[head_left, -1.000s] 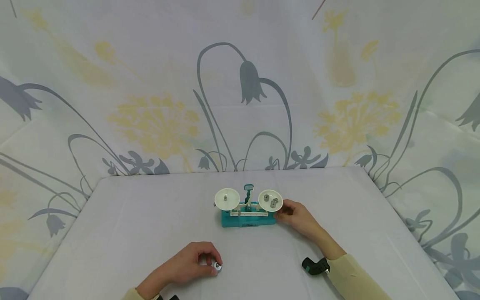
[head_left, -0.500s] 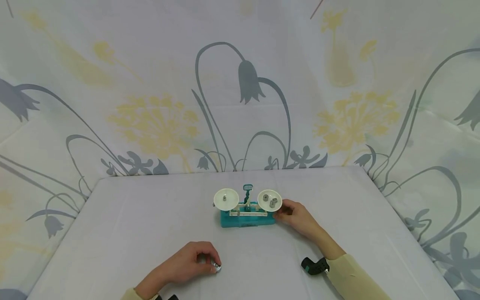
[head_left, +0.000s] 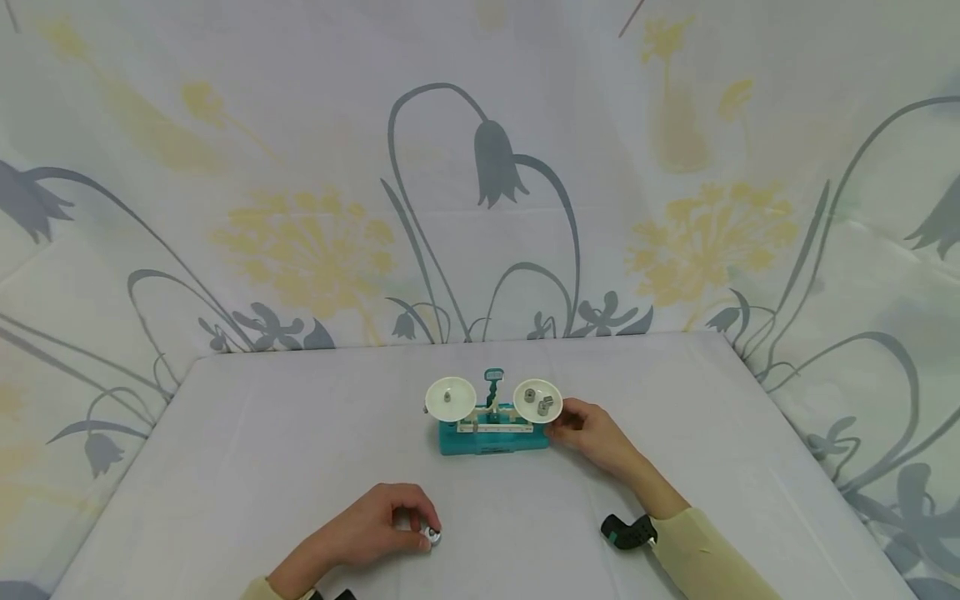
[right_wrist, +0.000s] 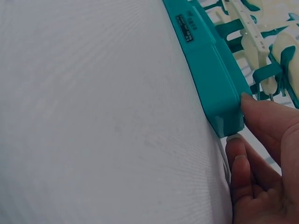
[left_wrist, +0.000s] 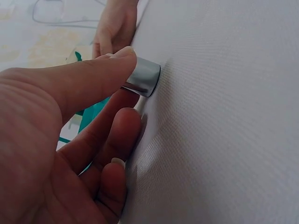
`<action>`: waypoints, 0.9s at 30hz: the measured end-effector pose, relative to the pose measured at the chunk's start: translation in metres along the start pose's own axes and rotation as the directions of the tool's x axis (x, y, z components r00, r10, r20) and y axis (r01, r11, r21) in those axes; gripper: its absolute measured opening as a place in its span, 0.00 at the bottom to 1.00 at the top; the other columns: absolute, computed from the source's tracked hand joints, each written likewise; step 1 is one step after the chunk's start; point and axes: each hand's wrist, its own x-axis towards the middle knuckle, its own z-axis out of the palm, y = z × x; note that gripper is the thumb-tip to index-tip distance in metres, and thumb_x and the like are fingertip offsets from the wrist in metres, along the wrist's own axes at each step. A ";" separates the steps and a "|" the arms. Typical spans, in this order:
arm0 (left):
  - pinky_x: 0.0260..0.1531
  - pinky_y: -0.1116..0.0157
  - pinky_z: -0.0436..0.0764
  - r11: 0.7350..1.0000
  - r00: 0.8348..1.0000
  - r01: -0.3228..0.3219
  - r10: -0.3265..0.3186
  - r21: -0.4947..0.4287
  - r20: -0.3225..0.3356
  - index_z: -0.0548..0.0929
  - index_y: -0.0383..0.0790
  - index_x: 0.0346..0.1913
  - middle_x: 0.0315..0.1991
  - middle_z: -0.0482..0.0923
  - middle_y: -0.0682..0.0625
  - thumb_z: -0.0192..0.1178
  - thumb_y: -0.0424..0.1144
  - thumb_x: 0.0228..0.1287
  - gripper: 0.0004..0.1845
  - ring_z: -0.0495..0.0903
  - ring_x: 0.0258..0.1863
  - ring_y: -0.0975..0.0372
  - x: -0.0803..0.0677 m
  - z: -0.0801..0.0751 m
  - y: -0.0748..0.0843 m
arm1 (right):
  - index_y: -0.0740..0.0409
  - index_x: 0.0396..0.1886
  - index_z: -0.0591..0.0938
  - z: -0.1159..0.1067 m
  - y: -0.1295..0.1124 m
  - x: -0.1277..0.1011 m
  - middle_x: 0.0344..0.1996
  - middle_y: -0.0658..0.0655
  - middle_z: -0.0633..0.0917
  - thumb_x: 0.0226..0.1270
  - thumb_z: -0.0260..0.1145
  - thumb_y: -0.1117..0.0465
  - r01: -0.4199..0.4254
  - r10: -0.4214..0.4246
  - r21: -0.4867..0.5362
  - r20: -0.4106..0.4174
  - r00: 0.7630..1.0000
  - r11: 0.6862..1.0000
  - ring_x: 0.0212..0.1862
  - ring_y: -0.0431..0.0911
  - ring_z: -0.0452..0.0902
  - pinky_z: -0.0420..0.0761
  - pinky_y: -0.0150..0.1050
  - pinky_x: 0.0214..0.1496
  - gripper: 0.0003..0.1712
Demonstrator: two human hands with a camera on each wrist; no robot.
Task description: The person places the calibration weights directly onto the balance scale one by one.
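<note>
My left hand (head_left: 386, 527) pinches a small shiny metal weight (head_left: 431, 536) between thumb and fingers at the tabletop. In the left wrist view the cylindrical weight (left_wrist: 145, 78) lies tilted under the thumb, its dark-rimmed end by the cloth. Farther back stands a teal balance scale (head_left: 492, 442) with two cream pans. One small weight (head_left: 447, 397) sits in the left pan (head_left: 438, 410); several metal weights (head_left: 543, 408) lie in the right pan (head_left: 537, 386). At the scale's right end, my right hand (head_left: 595, 433) holds the base (right_wrist: 212, 79), thumb on its edge and fingers curled against its end.
A white cloth (head_left: 300, 433) covers the table. A flower-patterned curtain (head_left: 337, 150) rises behind it and at both sides. A black device (head_left: 628, 532) is worn at the right wrist, beside a pale yellow sleeve (head_left: 701, 550).
</note>
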 end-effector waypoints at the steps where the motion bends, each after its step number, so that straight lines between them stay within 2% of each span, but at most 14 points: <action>1: 0.34 0.71 0.75 1.000 1.000 0.001 -0.001 0.003 0.000 0.87 0.50 0.42 0.36 0.82 0.57 0.71 0.39 0.60 0.07 0.77 0.34 0.68 0.000 0.000 0.000 | 0.60 0.50 0.83 0.000 0.000 0.000 0.38 0.52 0.85 0.61 0.73 0.63 0.002 -0.002 0.000 0.000 1.000 1.000 0.42 0.47 0.79 0.79 0.37 0.46 0.17; 12: 0.35 0.70 0.75 1.000 1.000 0.025 -0.025 -0.007 0.006 0.87 0.50 0.42 0.35 0.82 0.57 0.72 0.37 0.58 0.09 0.78 0.35 0.63 0.001 -0.002 0.000 | 0.59 0.49 0.84 0.000 0.002 0.001 0.37 0.52 0.84 0.61 0.74 0.62 0.002 -0.002 -0.013 -0.011 1.000 1.000 0.41 0.46 0.78 0.78 0.36 0.44 0.17; 27: 0.34 0.71 0.75 0.999 0.999 0.046 -0.046 -0.016 -0.010 0.87 0.50 0.41 0.35 0.83 0.56 0.73 0.36 0.57 0.09 0.77 0.34 0.66 0.000 0.001 0.001 | 0.59 0.49 0.84 0.001 0.001 0.001 0.37 0.51 0.84 0.61 0.73 0.63 -0.013 0.013 -0.019 -0.010 1.000 1.000 0.41 0.46 0.78 0.79 0.37 0.45 0.16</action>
